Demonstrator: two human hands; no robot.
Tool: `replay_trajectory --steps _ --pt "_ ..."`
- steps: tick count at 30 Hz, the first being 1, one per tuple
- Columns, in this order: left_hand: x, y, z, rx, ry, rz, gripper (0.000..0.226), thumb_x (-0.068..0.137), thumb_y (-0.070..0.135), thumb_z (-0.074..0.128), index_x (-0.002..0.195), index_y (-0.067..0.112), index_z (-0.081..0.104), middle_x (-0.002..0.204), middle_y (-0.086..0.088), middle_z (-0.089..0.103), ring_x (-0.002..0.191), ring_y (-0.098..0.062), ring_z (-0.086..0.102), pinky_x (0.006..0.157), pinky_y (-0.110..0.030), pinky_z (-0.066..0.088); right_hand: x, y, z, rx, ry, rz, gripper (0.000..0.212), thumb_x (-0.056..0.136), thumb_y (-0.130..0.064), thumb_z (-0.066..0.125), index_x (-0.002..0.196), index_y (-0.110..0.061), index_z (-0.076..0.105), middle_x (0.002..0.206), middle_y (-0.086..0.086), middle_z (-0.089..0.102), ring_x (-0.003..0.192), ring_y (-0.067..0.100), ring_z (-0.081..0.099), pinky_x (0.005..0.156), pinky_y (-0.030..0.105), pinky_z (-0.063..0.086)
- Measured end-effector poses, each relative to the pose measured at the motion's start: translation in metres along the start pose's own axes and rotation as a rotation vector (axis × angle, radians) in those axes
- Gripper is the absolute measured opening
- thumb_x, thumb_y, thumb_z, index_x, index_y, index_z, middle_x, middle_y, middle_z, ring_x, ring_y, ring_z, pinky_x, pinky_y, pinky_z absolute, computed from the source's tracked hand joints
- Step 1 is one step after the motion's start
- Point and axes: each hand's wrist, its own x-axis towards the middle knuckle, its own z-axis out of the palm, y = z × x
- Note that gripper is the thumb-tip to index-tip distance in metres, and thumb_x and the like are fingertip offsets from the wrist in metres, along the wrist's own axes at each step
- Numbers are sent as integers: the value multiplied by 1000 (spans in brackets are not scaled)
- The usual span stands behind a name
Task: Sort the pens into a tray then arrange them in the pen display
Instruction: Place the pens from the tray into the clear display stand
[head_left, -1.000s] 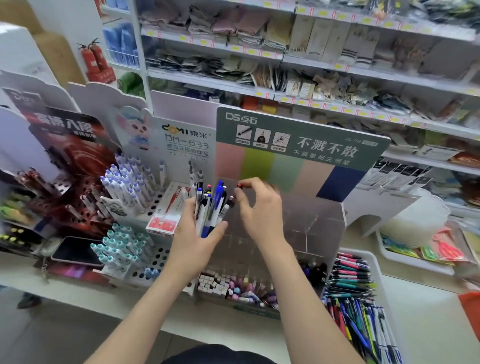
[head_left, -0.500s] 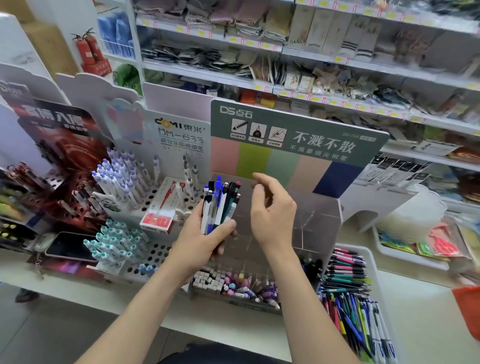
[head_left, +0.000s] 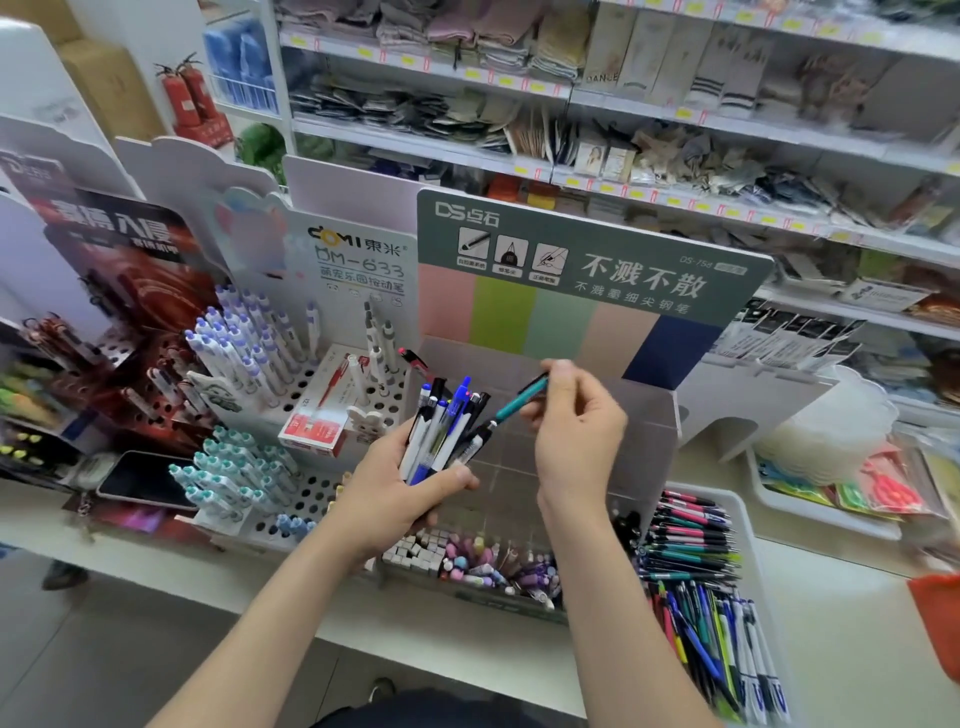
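Note:
My left hand (head_left: 395, 493) grips a bundle of pens (head_left: 447, 431), white, blue and black, held upright in front of the clear pen display (head_left: 639, 431). My right hand (head_left: 576, 431) pinches a single teal pen (head_left: 519, 402) by its upper end, slanting down toward the bundle. The display has a green header card (head_left: 592, 260) and clear compartments behind my hands. A white tray (head_left: 737, 506) at the lower right holds several sorted pens (head_left: 696, 571) in many colours.
White peg racks with blue-capped pens (head_left: 244, 338) and teal-capped pens (head_left: 228, 478) stand to the left, with a red pen box (head_left: 322, 410) between them. A phone (head_left: 145, 480) lies on the counter. A bin of erasers and small pens (head_left: 478, 564) sits below the display. Store shelves (head_left: 623, 130) fill the background.
My right hand has drawn a teal pen out of the bundle and now holds it apart at a slant. The left hand keeps the bundle in much the same place.

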Motion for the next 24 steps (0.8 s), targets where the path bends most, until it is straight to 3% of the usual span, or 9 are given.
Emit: replay_trajectory --steps 4,8,10,11,14,16,18,22,24 --pt "-4 -3 -3 -25 93 -11 17 103 14 69 116 4 64 63 5 70 48 -14 50 44 -22 39 9 -3 -5 -121 138 -363 23 112 -23 55 117 -12 75 94 -1 77 79 14 75 73 29 61" --pt "-7 -2 -3 -88 97 -17 19 103 13 68 117 2 62 70 0 73 49 -14 50 43 -24 37 17 22 -3 -468 -197 -493 19 105 -16 67 119 -13 79 106 -5 78 92 6 71 91 25 56" --pt "-9 -1 -2 -98 86 -17 19 103 14 69 117 4 62 77 -3 75 51 -16 50 43 -26 37 15 35 -2 -625 -232 -574 23 101 -9 69 120 -15 78 109 -1 78 96 17 68 104 13 39" --pt "-9 -1 0 -98 79 -16 19 103 14 69 116 3 62 76 -3 75 52 -16 50 44 -26 37 15 39 -2 -685 -197 -582 26 100 -6 68 122 -15 77 109 3 76 99 24 65 105 16 36" --pt "-9 -1 3 -107 64 -18 21 103 14 68 117 -1 62 71 1 73 51 -15 50 43 -25 37 13 37 -5 -718 -119 -443 34 102 -9 61 133 -16 71 115 9 66 109 29 55 98 40 46" --pt "-9 -2 6 -116 65 -24 23 104 14 67 118 -3 61 66 3 70 49 -15 49 43 -25 36 8 27 -11 -616 -114 -429 34 101 -12 62 134 -17 68 116 3 62 108 18 56 95 32 47" --pt "-8 -2 9 -134 78 -28 25 104 15 67 120 -2 59 71 1 72 50 -16 50 43 -26 37 -1 15 -16 -491 -137 -443 21 99 -16 68 119 -20 74 104 -6 67 91 10 61 83 26 51" --pt "-3 -2 16 -177 62 -4 24 103 14 67 126 13 59 96 -14 78 54 -19 54 43 -27 38 -15 10 -18 -348 -461 -77 7 96 -32 78 98 -27 82 88 -12 79 83 9 74 81 35 61" --pt "0 -1 23 -185 50 11 25 104 13 67 127 15 57 99 -15 79 55 -22 56 43 -27 39 -16 13 -21 -330 -449 -36 8 99 -31 74 97 -27 81 88 -11 79 85 9 74 84 39 62"
